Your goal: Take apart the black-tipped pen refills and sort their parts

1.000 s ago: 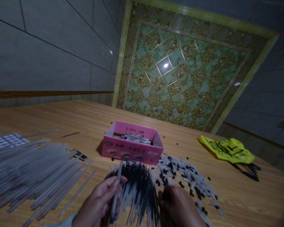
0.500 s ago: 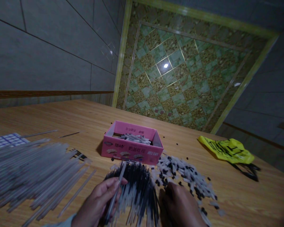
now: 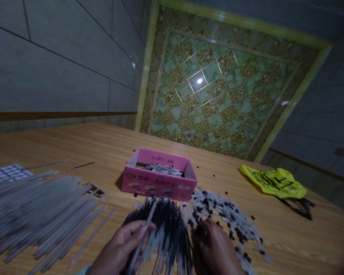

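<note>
The box (image 3: 159, 187) is pink, the stick pile (image 3: 169, 217) black and whitish, the bag (image 3: 272, 182) black-lettered yellow.

Dim indoor room, probably in a home, though which room is unclear. Large grey tiles cover the left wall (image 3: 60, 57), crossed by a brown trim strip (image 3: 60, 115). Beyond the wood-grain tabletop (image 3: 109, 141), a decorative panel (image 3: 199, 112) of green and brown diamond-set tiles sits within a yellowish frame (image 3: 221, 16).

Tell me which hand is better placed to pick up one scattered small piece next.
Probably the right hand: it is closest to the scattered small pieces, though its grip is hidden; the left hand holds a thin tube farther away.
</note>
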### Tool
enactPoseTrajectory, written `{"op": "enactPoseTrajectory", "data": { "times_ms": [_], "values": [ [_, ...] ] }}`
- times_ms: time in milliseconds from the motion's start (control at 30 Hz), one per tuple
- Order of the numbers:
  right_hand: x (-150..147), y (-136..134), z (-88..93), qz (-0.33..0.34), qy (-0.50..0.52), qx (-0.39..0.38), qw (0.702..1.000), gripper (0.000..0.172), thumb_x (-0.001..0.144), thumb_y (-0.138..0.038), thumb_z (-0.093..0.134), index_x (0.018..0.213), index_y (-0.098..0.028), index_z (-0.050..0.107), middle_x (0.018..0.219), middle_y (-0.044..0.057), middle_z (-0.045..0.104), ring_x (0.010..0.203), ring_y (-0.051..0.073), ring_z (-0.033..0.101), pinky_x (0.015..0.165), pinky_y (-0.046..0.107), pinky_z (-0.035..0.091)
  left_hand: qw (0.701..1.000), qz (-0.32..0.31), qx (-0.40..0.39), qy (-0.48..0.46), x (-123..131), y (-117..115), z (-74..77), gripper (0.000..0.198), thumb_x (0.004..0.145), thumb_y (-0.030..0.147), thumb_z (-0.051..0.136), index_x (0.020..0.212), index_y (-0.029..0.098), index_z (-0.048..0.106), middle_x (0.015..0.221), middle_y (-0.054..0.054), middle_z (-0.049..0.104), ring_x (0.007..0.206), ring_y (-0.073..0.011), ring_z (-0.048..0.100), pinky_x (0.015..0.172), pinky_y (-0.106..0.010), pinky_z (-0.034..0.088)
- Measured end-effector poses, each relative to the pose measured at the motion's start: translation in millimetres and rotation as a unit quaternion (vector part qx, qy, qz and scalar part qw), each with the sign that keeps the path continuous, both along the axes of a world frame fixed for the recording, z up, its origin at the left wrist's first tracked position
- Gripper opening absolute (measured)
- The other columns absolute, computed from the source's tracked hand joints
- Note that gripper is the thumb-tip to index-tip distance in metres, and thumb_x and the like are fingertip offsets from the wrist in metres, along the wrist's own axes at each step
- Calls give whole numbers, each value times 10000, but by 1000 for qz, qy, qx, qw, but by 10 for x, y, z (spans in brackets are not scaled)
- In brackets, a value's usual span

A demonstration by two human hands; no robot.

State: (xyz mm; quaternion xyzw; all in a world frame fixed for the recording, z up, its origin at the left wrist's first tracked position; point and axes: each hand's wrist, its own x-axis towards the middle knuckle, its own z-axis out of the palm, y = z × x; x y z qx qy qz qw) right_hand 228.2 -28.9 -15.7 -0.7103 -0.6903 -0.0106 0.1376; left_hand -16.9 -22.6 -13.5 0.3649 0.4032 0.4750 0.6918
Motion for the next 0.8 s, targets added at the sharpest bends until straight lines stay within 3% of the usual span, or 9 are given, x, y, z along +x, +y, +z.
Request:
{"op": "enactPoseTrajectory", "data": {
  "times_ms": [167, 400, 700, 800],
  "values": [
    [-18, 24, 1, 0, 10, 5, 1000, 157, 698, -89, 484, 708, -201, 593, 762, 27, 648, 697, 165, 606, 569, 229, 327, 1000, -14, -3, 13, -7, -20, 6, 376, 610, 474, 707, 799, 152, 667, 469, 58, 441, 357, -41, 341, 346, -159, 245],
    [0, 192, -101, -17, -5, 58, 998, 203, 858, -186, 410, 753, -196, 584, 799, 43, 623, 696, 156, 604, 569, 236, 315, 998, -60, 9, 19, -14, 22, -62, 388, 650, 509, 663, 824, 163, 657, 484, 66, 431, 341, -20, 304, 330, -147, 222],
    [32, 198, -174, -21, -66, 61, 996, 147, 835, -191, 453, 897, -195, 587, 979, 74, 619, 768, 181, 615, 602, 249, 337, 998, -52, 14, 31, -6, 8, -62, 405, 646, 523, 661, 825, 159, 655, 486, 62, 429, 379, -32, 333, 368, -154, 248],
    [37, 181, -149, -19, -63, 54, 996, 136, 823, -181, 457, 855, -190, 589, 933, 77, 639, 745, 186, 623, 588, 252, 342, 997, -65, 21, 38, -10, 21, -82, 452, 623, 549, 666, 833, 149, 658, 480, 66, 415, 383, -29, 316, 374, -156, 230]
  ]
}}
